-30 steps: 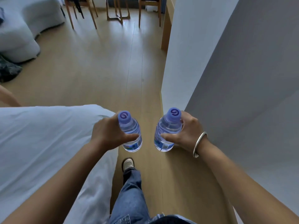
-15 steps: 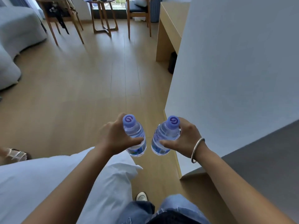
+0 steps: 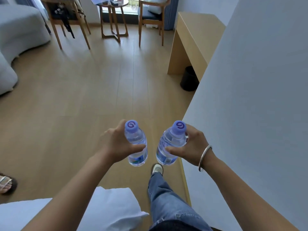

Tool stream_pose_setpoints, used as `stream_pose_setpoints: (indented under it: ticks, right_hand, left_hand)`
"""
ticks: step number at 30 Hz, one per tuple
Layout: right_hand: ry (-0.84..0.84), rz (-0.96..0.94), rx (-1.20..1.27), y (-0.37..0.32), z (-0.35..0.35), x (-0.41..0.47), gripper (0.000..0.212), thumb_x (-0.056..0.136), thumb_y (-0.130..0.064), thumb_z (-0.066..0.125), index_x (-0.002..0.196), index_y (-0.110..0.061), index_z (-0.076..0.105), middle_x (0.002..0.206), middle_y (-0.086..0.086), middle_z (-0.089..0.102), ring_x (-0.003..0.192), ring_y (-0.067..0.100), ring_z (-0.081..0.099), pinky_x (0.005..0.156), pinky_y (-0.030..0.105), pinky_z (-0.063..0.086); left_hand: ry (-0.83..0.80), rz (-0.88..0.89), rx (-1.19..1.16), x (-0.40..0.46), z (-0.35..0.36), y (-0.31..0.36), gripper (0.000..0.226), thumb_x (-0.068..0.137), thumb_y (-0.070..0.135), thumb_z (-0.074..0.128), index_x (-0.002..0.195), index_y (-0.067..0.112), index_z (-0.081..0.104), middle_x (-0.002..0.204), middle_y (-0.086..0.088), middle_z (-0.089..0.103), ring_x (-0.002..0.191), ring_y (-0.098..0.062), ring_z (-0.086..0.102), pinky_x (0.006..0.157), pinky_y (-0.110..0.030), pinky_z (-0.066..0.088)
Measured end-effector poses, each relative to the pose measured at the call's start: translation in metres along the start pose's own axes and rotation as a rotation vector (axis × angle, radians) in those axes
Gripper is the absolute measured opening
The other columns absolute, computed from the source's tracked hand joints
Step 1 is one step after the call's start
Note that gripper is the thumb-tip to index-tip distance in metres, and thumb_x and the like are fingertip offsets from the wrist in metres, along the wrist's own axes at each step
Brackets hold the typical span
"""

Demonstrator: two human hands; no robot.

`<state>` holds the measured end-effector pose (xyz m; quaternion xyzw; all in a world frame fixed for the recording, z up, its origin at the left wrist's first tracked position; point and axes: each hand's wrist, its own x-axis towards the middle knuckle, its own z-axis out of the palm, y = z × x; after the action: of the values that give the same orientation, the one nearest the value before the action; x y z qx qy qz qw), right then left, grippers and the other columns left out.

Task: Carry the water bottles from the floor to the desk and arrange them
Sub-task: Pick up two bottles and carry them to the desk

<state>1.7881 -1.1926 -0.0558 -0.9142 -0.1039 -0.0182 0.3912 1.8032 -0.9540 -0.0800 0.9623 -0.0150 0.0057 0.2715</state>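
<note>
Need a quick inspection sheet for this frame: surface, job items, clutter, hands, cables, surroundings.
Surface: desk ahead on the right, visible top bare.
Job's things: left bottle and right bottle, capped, upright, apart.
Clutter: black bin under the desk.
Grippers: left hand grips the left bottle; right hand grips the right bottle.
Cables: nothing seen.
Surroundings: wood floor, white wall on the right, chairs and round table beyond.

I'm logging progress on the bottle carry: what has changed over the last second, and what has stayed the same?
The person has walked forward: the white bed has slid back to the bottom of the view, and the wooden desk with the black bin under it has come into sight ahead. Unchanged: the left hand still grips one upright bottle, the right hand the other.
</note>
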Motion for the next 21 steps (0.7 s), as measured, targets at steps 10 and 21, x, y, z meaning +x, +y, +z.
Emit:
stream_pose_setpoints:
  ticks: [10, 21]
  right_hand:
    - [-0.008, -0.011, 0.024, 0.055, -0.013, 0.211, 0.034, 0.058, -0.026, 0.080, 0.087, -0.024, 0.061, 0.075, -0.016, 0.055, 0.069, 0.009, 0.055, 0.064, 0.017, 0.047]
    - [0.046, 0.080, -0.006, 0.101, -0.026, 0.383, 0.035, 0.060, -0.033, 0.079, 0.087, -0.026, 0.058, 0.079, -0.007, 0.058, 0.072, 0.011, 0.056, 0.067, 0.022, 0.050]
  left_hand:
    - [0.014, -0.026, 0.042, 0.225, 0.002, 0.011, 0.062, 0.043, 0.065, 0.062, 0.095, 0.035, 0.045, 0.073, 0.008, 0.064, 0.069, -0.023, 0.061, 0.064, -0.030, 0.049]
    - [0.030, 0.083, -0.006, 0.421, 0.007, 0.015, 0.072, 0.038, 0.073, 0.050, 0.098, 0.034, 0.051, 0.074, 0.012, 0.062, 0.069, -0.019, 0.058, 0.063, -0.026, 0.040]
